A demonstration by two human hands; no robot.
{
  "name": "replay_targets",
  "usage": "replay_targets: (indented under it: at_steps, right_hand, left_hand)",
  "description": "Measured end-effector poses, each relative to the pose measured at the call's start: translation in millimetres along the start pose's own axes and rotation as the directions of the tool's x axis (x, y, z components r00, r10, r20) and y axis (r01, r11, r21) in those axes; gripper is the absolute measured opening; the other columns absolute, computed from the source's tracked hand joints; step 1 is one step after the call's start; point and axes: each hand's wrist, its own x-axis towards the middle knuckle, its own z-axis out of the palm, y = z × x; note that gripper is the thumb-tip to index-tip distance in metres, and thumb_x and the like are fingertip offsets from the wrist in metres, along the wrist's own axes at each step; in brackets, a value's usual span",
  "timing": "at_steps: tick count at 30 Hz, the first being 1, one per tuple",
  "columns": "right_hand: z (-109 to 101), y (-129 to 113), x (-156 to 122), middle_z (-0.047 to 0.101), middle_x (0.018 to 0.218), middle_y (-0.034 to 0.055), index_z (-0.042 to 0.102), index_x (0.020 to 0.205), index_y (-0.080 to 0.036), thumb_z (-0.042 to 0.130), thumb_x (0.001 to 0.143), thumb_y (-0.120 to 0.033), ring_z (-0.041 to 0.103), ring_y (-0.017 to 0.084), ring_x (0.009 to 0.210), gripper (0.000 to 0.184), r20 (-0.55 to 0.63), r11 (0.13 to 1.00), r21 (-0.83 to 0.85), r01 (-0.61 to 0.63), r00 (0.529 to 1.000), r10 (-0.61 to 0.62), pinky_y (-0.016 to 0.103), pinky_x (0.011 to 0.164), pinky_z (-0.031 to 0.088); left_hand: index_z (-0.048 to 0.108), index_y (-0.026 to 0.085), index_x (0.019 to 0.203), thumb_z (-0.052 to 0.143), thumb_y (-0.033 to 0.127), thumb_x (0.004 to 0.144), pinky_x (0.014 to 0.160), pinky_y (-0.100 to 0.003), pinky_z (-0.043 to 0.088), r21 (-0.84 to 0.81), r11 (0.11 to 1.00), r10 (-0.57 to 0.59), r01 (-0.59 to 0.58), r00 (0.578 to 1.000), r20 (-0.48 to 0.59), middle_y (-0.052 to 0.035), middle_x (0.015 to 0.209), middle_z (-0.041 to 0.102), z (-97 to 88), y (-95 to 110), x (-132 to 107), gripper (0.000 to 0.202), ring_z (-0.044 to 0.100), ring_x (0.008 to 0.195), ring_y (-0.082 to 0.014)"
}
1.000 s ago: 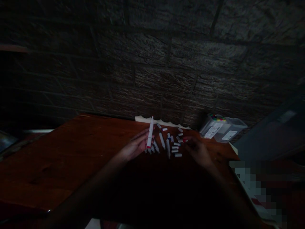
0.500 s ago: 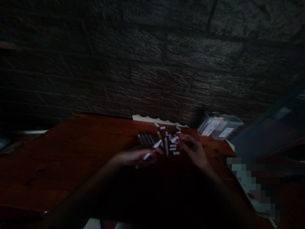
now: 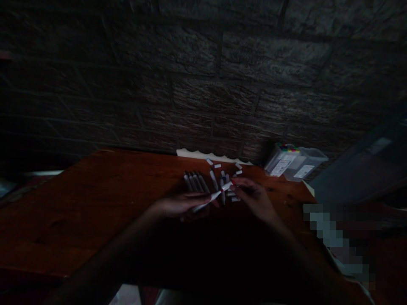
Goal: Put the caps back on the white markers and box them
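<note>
"What's furthest left on the worktop (image 3: 79,203)?"
"The left hand (image 3: 178,205), gripping a white marker (image 3: 201,206) above the middle, short of the back edge."
"Beyond it?"
"A row of pale markers (image 3: 194,183), side by side, ends toward the back edge."
"Next?"
"Loose caps (image 3: 217,166), scattered near that edge."
"And the right hand (image 3: 254,197)?"
"Its fingers pinch a white cap (image 3: 227,186), red at its end. The marker's tip meets it; I can't tell how far in."
"Far right?"
"Two clear boxes (image 3: 280,164), side by side at the back right corner."
</note>
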Motion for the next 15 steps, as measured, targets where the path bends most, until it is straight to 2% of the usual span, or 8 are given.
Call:
replay_targets:
  at_steps: [2, 5, 8, 11, 13, 15]
  right_hand:
    - [2, -1, -2, 0.077, 0.103, 0.0031, 0.077, 0.104, -0.025, 0.076, 0.079, -0.047, 0.070, 0.016, 0.081, 0.033, 0.072, 1.000, -0.023, -0.018, 0.997, 0.020, 0.029, 0.068, 0.059]
    - [7, -4, -6, 0.076, 0.096, 0.0015, 0.077, 0.112, -0.027, 0.073, 0.083, -0.047, 0.065, 0.013, 0.072, 0.035, 0.150, 0.999, -0.040, -0.006, 0.989, 0.012, 0.026, 0.064, 0.056]
    - [11, -13, -14, 0.072, 0.084, -0.0003, 0.074, 0.121, -0.030, 0.066, 0.090, -0.045, 0.061, 0.012, 0.068, 0.035, 0.189, 0.995, -0.077, 0.059, 0.981, -0.043, 0.025, 0.062, 0.053]
    - [16, -24, -22, 0.068, 0.076, -0.0014, 0.070, 0.130, -0.033, 0.058, 0.097, -0.044, 0.055, 0.010, 0.062, 0.037, 0.232, 0.991, -0.089, 0.096, 0.970, -0.073, 0.023, 0.059, 0.049]
    - [16, -29, -23, 0.069, 0.087, -0.0004, 0.064, 0.137, -0.033, 0.059, 0.096, -0.044, 0.053, 0.009, 0.062, 0.043, 0.238, 0.994, -0.065, 0.087, 0.969, -0.069, 0.021, 0.057, 0.046]
    - [12, -29, -20, 0.068, 0.093, 0.0003, 0.057, 0.144, -0.032, 0.063, 0.092, -0.047, 0.053, 0.009, 0.063, 0.054, 0.147, 0.997, -0.025, 0.069, 0.987, -0.065, 0.021, 0.055, 0.046]
  left_hand:
    - [0.077, 0.020, 0.110, 0.070, 0.058, 0.084, 0.041, -0.019, 0.030, 0.015, 1.000, 0.014, -0.014, 1.000, -0.018, -0.0045, 0.078, 0.066, -0.6, 0, 1, 0.047, 0.047, 0.052, -0.0105]
    - [0.079, 0.021, 0.103, 0.076, 0.046, 0.080, 0.055, -0.019, 0.041, 0.016, 0.997, 0.075, -0.075, 0.997, -0.026, -0.0055, 0.091, 0.070, -1.1, 1, 1, 0.034, 0.057, 0.069, -0.0135]
    - [0.077, 0.020, 0.092, 0.073, 0.042, 0.079, 0.060, -0.022, 0.043, -0.029, 0.995, 0.099, -0.096, 0.990, 0.098, -0.0050, 0.086, 0.067, 2.3, 4, -1, 0.026, 0.056, 0.072, -0.0155]
    - [0.069, 0.018, 0.079, 0.064, 0.061, 0.082, 0.058, -0.025, 0.039, -0.116, 0.988, 0.132, -0.103, 0.953, 0.271, -0.0042, 0.072, 0.057, 11.1, 9, -4, 0.044, 0.049, 0.065, -0.0158]
    - [0.060, 0.018, 0.071, 0.051, 0.081, 0.080, 0.059, -0.028, 0.037, -0.156, 0.977, 0.190, -0.147, 0.931, 0.312, -0.0034, 0.066, 0.049, 17.4, 12, -5, 0.065, 0.044, 0.062, -0.0157]
    - [0.050, 0.019, 0.063, 0.033, 0.095, 0.075, 0.059, -0.031, 0.036, -0.174, 0.962, 0.257, -0.211, 0.915, 0.312, -0.0020, 0.061, 0.042, 20.9, 13, -5, 0.078, 0.038, 0.058, -0.0152]
